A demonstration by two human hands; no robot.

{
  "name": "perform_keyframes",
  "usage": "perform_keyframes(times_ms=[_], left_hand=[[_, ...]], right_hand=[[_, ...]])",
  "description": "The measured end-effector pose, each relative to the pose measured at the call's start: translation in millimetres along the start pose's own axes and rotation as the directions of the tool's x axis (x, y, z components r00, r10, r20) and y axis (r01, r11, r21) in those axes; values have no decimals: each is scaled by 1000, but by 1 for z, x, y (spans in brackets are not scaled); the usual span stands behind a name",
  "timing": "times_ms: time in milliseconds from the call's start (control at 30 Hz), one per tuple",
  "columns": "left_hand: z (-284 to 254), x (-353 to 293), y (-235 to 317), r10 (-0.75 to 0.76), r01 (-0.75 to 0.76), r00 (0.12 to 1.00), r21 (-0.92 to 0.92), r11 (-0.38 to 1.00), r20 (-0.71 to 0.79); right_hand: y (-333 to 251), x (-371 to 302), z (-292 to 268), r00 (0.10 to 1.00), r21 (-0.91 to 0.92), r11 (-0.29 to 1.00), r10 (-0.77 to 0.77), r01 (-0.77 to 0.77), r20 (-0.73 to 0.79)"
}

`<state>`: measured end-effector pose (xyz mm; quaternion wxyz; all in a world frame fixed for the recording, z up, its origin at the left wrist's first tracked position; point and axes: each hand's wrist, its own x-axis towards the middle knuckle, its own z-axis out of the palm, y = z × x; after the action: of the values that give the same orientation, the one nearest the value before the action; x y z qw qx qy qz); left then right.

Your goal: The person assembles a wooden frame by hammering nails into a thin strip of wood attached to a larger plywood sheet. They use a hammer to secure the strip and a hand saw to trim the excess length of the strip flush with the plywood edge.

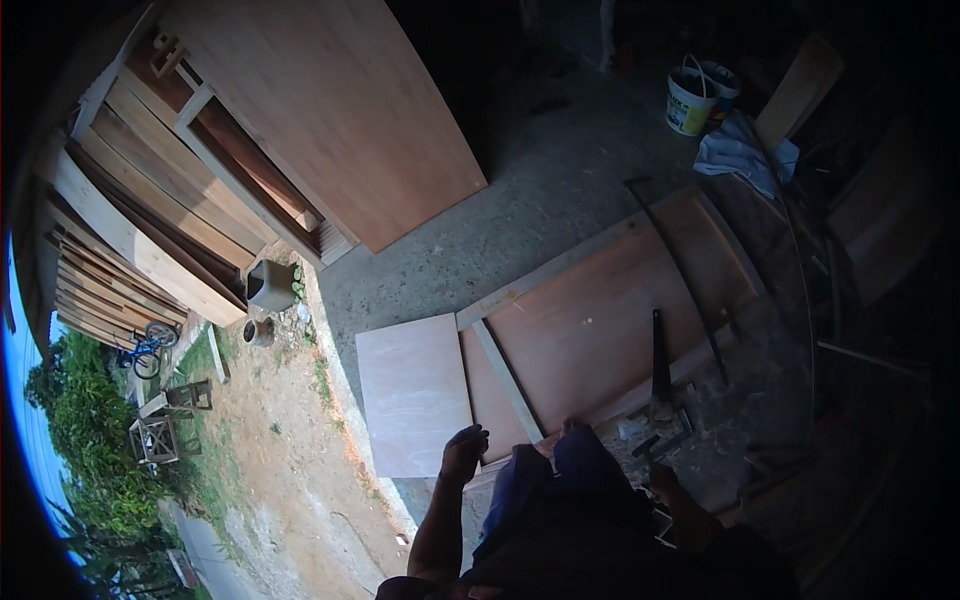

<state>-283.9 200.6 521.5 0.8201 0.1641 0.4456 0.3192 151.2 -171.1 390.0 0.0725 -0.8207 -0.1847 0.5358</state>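
Evidently right grip closed round hammer; left grip curled, contents unclear; stray swing could dent plywood sheet.

Whether anything is held in the left hand cannot be discerned; the hammer is partly covered by the right hand.

Here I can count one hammer, one handsaw, one square pale board and one framed panel, with one long dark bar across it. There are also two buckets, two pots outside and one blue bicycle.
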Motion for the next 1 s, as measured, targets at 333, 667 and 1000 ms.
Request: perform_keyframes(times_ms=[333, 667, 1000], left_hand=[[107, 130, 157, 93, -123, 973, 135, 983, 209], [213, 411, 330, -514, 397, 765, 344, 851, 389], [277, 612, 420, -892, 331, 424, 891, 311, 154]], right_hand=[[-174, -19, -52, 975, 467, 883, 133, -34, -179], [-317, 75, 50, 734, 945, 326, 648, -22, -206], [-662, 70, 210, 420, 914, -392, 851, 109, 315]])
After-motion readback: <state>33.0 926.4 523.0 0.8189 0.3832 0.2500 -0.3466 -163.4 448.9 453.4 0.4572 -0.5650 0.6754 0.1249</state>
